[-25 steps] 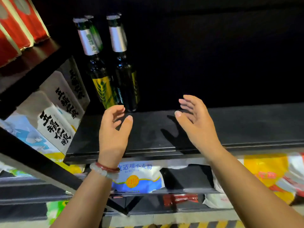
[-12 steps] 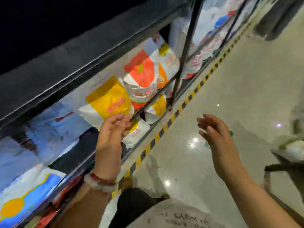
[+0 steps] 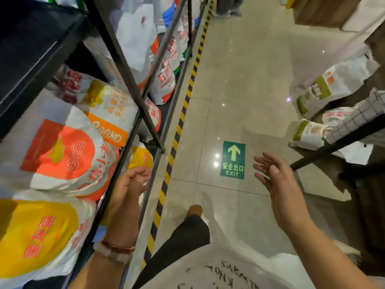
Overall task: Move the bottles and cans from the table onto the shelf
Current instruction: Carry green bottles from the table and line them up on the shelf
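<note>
No bottles, cans or table show in the head view now. The black shelf (image 3: 31, 59) runs along the left, with only its dark upper board and metal posts visible. My left hand (image 3: 127, 188) hangs in front of the shelf's lower rail, fingers loosely curled and holding nothing; a bead bracelet is on its wrist. My right hand (image 3: 275, 180) is out over the tiled floor, fingers relaxed and spread, also holding nothing.
Several orange, yellow and white sacks (image 3: 68, 155) fill the lower shelf tiers on the left. A yellow-black stripe (image 3: 179, 126) edges the aisle. A green EXIT floor sign (image 3: 233, 159) lies ahead. More sacks (image 3: 329, 88) and a wire rack (image 3: 354, 124) stand at the right. My shoe (image 3: 194, 210) is below.
The view has swung away from the shelf board with the green bottles, right and down the aisle. Both hands came off the shelf and stayed without anything in them.
</note>
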